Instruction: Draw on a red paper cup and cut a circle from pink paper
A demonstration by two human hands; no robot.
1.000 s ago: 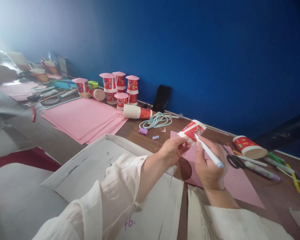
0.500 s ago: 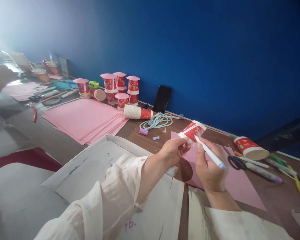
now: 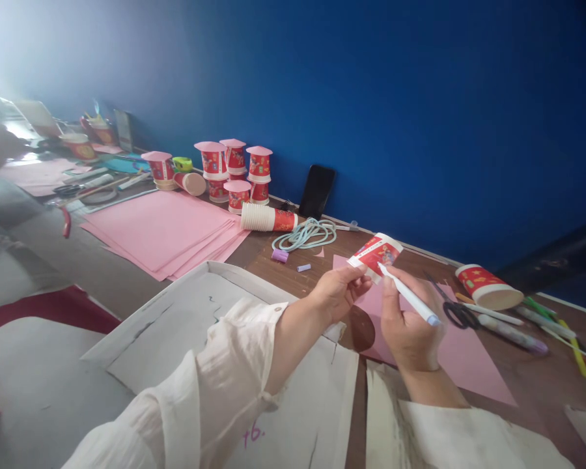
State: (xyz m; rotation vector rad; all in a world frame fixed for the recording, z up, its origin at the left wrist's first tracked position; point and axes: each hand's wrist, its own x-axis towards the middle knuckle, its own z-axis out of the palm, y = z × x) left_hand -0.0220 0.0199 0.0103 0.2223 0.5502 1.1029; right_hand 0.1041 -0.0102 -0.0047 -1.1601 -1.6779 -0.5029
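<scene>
My left hand [image 3: 340, 291] grips a red printed paper cup [image 3: 377, 253] by its lower edge, the cup tilted on its side above the table. In my right hand [image 3: 411, 326] is a white marker [image 3: 407, 294] with a light blue end, its tip against or very near the cup's printed side. Under both hands lies a pink sheet of paper [image 3: 469, 365] with a round hole cut in it. Black-handled scissors [image 3: 461, 315] rest on that sheet to the right, beside another red paper cup [image 3: 488, 286] lying on its side.
Red cups with pink paper tops [image 3: 212, 159] stand by the blue wall. Nearby are a stack of pink paper [image 3: 161, 225], nested cups [image 3: 268, 217], a pale blue cord [image 3: 307, 234] and a phone [image 3: 317, 191]. A white box lid [image 3: 273, 391] lies under my left arm.
The marker's tip has shifted slightly left along the cup. The cup stays in my left hand, and the whole view has moved a little.
</scene>
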